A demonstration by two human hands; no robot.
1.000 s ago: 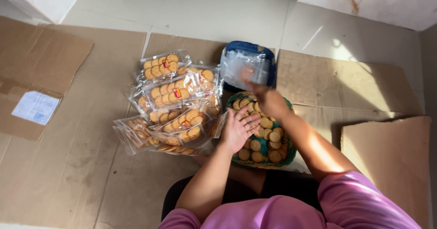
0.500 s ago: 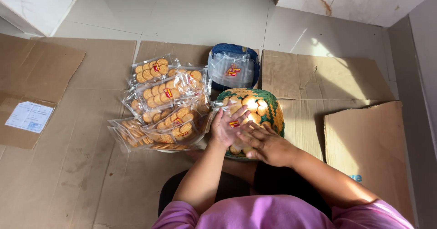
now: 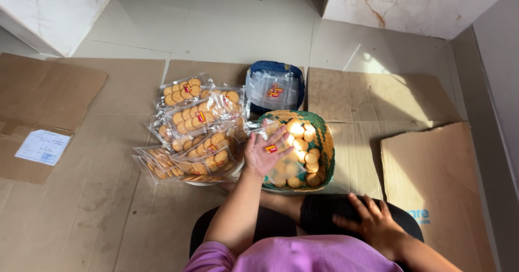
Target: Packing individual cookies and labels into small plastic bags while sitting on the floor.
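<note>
At the far left a white paper sheet (image 3: 42,146) was seen lying on flattened brown cardboard (image 3: 65,212) spread over the floor; to its right a heap of clear packets of round biscuits (image 3: 197,129) was piled, the packets overlapping one another and each marked with a small red and yellow sticker; just beyond the heap, farther from the person, a blue basket (image 3: 275,69) filled with empty clear bags was set. The left hand (image 3: 264,154) was held open, palm up and fingers spread, over the near left rim of a woven green and yellow basket (image 3: 326,158); a clear plastic bag (image 3: 270,142) with a red and yellow sticker was laid loosely across that palm, not gripped so far as could be judged, its long axis hard to tell because the film was nearly invisible. Loose round golden biscuits (image 3: 303,153) were seen heaped in the woven basket, directly right of and partly beneath the left hand, some bleached by sunlight; the left hand was plainly the nearer to them. The right hand (image 3: 373,223) was rested open and empty, fingers splayed, on the person's dark-clad knee (image 3: 324,212), nearer the body and well apart from the biscuits.
</note>
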